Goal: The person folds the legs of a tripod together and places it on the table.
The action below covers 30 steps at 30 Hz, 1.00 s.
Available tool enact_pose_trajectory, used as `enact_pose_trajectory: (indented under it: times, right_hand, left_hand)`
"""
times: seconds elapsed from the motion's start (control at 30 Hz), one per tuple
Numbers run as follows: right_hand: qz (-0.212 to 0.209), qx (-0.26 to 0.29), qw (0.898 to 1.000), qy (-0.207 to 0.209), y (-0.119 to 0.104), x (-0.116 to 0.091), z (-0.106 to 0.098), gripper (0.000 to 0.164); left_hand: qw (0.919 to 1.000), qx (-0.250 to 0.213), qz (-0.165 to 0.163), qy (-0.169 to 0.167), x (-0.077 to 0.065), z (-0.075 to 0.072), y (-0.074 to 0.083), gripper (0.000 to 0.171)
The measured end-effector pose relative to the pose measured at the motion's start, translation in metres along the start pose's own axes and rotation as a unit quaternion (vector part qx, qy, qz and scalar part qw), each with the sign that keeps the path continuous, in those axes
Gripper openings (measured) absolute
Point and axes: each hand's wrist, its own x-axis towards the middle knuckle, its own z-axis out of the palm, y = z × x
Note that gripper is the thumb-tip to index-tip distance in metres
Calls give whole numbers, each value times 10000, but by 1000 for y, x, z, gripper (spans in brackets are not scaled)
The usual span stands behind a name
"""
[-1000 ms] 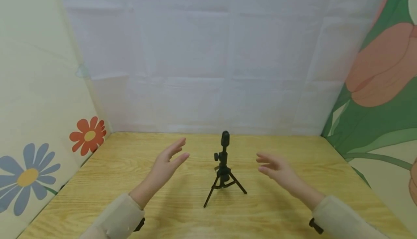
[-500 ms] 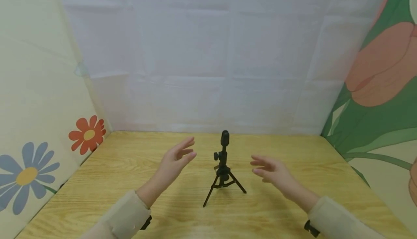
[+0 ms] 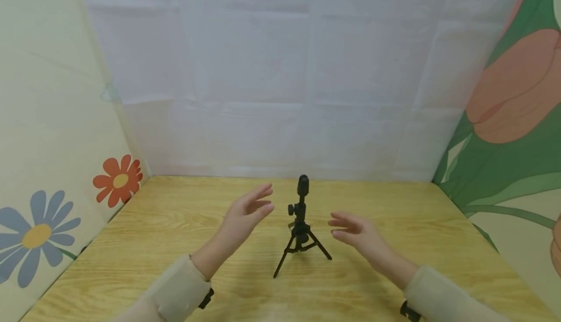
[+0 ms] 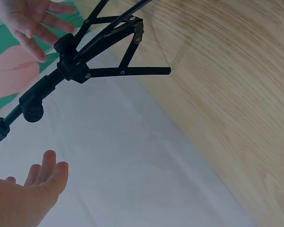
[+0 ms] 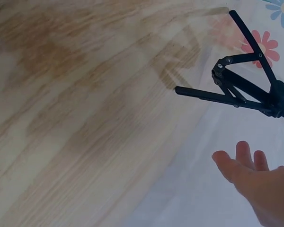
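Observation:
A small black tripod [image 3: 300, 215] stands upright on the wooden table, its legs spread and a clamp-like head on top. A round knob juts from the left of its column. To its left is my left hand [image 3: 241, 222], fingers loosely extended and apart from the tripod. My right hand [image 3: 361, 236] hovers on the other side, fingers slightly bent, also not touching it. In the left wrist view the tripod [image 4: 71, 66] lies between both hands. The right wrist view shows the tripod's legs [image 5: 246, 85] beyond my right hand [image 5: 255, 182].
The wooden table [image 3: 144, 244] reaches back to a creased white cloth [image 3: 254, 68]. A cream panel with painted flowers [image 3: 37, 236] borders the left side. On the right stands a panel with a large tulip print [image 3: 517, 93].
Both hands have moved inward toward the tripod, the left one rightward and the right one leftward. The tripod has stayed in place.

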Motion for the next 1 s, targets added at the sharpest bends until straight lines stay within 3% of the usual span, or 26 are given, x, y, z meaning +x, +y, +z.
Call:
enact_pose_trajectory:
  times: [0.27,1.0]
  right_hand:
    - [89,309,9994,-129,5,2,8,61]
    - [390,513,9979,-91,17,6,28,57]
  left_hand:
    - [9999,-88,90,7,2,8,4,52]
    - [9991,-273,312,53,12,30,12,49]
